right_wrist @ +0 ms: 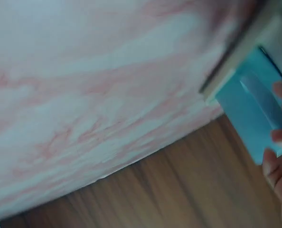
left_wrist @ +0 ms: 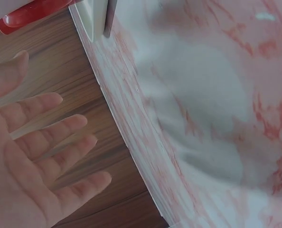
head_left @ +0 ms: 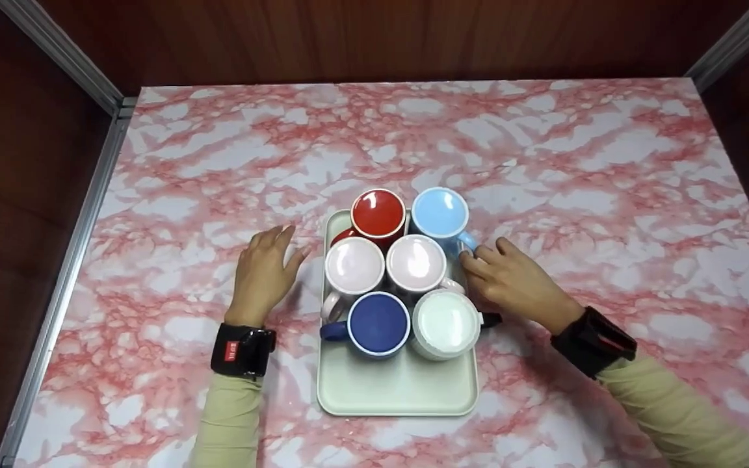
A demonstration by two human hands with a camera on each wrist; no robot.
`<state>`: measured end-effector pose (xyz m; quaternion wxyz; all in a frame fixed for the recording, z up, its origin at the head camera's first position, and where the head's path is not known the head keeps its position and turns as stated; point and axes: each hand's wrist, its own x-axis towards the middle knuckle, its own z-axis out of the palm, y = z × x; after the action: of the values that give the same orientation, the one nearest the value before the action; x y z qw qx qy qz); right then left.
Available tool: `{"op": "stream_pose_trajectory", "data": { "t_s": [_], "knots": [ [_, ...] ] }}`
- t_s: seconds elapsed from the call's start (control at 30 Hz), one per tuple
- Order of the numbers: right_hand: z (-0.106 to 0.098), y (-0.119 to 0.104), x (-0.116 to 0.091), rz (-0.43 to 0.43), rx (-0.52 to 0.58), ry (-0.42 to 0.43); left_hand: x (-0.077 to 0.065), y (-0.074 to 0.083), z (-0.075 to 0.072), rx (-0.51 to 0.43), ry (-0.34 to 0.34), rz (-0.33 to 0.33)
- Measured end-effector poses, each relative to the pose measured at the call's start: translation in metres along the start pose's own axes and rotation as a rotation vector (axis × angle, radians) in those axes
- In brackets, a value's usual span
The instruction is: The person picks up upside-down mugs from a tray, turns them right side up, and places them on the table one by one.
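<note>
A light blue mug (head_left: 440, 212) stands at the far right corner of the pale tray (head_left: 400, 393), its handle turned toward my right hand (head_left: 511, 279). My right fingers are curled at that handle and pinch it; the right wrist view shows the fingertips (right_wrist: 281, 137) against the handle (right_wrist: 264, 99), partly cut off by the frame. Left of the tray, my left hand (head_left: 264, 270) hovers with its fingers spread, holding nothing. A red mug (head_left: 378, 213) stands beside the light blue one, at the tray's far left.
Two pale pink mugs (head_left: 355, 266) fill the middle of the tray. Nearer stand a dark blue mug (head_left: 378, 324) and a white mug (head_left: 446, 324) with a black-tipped handle. The table (head_left: 218, 149) has a red-and-white marbled top, with wooden panels (head_left: 413, 39) around it.
</note>
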<state>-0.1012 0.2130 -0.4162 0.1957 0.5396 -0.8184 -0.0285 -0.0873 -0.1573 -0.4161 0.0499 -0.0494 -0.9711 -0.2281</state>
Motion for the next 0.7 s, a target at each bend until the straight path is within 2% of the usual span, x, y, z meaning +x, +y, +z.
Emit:
{"op": "stream_pose_trajectory", "data": {
  "t_s": [0.1, 0.17, 0.37, 0.57, 0.7],
  "knots": [
    [0.005, 0.0, 0.001, -0.005, -0.1, -0.042, -0.001, 0.0, 0.001, -0.005, 0.029, 0.021],
    [0.008, 0.0, 0.002, 0.014, -0.117, -0.039, -0.001, 0.0, 0.002, -0.002, 0.042, 0.033],
    [0.012, 0.0, 0.007, 0.056, -0.094, 0.013, -0.003, -0.002, 0.002, 0.01, 0.041, 0.041],
    [0.011, 0.005, 0.008, 0.002, -0.085, 0.014, -0.006, -0.004, -0.001, 0.025, 0.05, 0.023],
    [0.007, 0.01, 0.009, -0.016, -0.056, 0.031, -0.006, -0.004, -0.001, 0.042, 0.067, 0.039]
  ]
}}
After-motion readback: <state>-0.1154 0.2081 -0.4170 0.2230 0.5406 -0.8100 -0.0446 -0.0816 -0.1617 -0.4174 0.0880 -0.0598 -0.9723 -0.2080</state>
